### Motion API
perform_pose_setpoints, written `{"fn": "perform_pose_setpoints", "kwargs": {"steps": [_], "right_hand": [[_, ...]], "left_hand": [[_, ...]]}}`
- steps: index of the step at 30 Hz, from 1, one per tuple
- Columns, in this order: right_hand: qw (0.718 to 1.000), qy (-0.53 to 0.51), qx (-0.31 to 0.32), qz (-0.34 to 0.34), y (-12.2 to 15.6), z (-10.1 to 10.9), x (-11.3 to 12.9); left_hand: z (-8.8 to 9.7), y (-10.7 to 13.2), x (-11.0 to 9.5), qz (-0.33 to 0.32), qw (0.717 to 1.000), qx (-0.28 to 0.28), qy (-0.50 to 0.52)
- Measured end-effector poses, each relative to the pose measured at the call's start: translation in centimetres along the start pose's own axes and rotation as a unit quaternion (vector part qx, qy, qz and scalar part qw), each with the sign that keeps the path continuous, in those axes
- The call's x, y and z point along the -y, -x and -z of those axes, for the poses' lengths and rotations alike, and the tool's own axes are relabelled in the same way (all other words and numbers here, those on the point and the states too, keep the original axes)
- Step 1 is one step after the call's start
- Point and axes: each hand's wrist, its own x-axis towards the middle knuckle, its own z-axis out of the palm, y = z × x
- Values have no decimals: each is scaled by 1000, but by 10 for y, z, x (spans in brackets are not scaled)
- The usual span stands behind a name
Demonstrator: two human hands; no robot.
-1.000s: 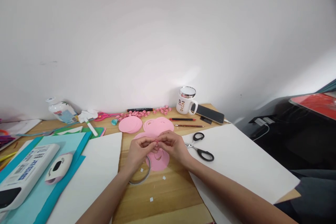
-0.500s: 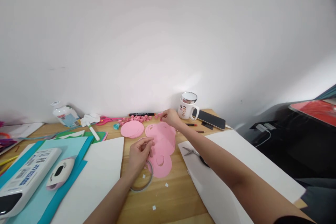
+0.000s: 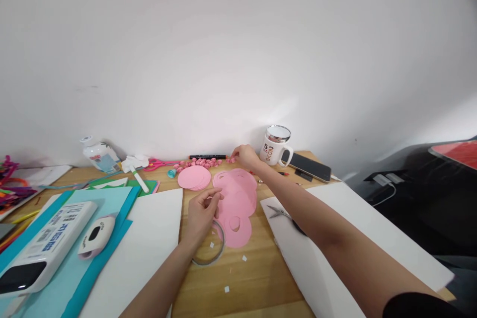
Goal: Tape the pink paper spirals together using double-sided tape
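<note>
My right hand [image 3: 246,156] reaches to the back of the table beside the mug, fingertips pinched at a small pink curled piece [image 3: 233,159]. A row of similar pink curled pieces [image 3: 203,163] lies to its left along the wall. Nearer to me, my left hand [image 3: 202,212] hovers with curled fingers and thumb drawn together; whatever they hold is hidden. Under and beside it are pink paper sheets [image 3: 238,198] with cut-out curves and a grey tape ring [image 3: 222,246]. A stack of pink paper circles [image 3: 194,177] sits just beyond the left hand.
A white mug [image 3: 274,151] and a phone [image 3: 311,166] stand at the back right. Scissors [image 3: 285,214] rest on a white board [image 3: 372,223]. At left are blue sheets [image 3: 115,201], a white device [image 3: 48,243], a small dispenser [image 3: 97,236] and a bottle [image 3: 100,155].
The whole view has shifted slightly, so things appear a little further right. My right hand stays at the pink curled pieces; the left hand remains over the pink sheets.
</note>
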Motion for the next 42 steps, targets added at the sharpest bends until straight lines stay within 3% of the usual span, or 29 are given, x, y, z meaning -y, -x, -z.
{"fn": "perform_pose_setpoints", "kwargs": {"steps": [18,23,26,28,31,35,42], "right_hand": [[986,120,-6,113,32,-3,5],[985,124,-26,118,42,7,8],[984,93,-49,141,62,18,13],[981,34,-18,191,82,24,17],[968,-47,87,232,117,28,22],[967,-68,146,196,151,21,26],[980,-126,129,86,162,-5,22]], "left_hand": [[1,1,0,-6,1000,-5,-10],[2,0,0,-18,1000,-7,-17],[3,0,1,-20,1000,-14,-19],[4,0,2,-14,999,-21,-25],[4,0,4,-15,998,-29,-52],[3,0,6,-39,994,-32,-98],[4,0,12,-104,973,-30,-204]]}}
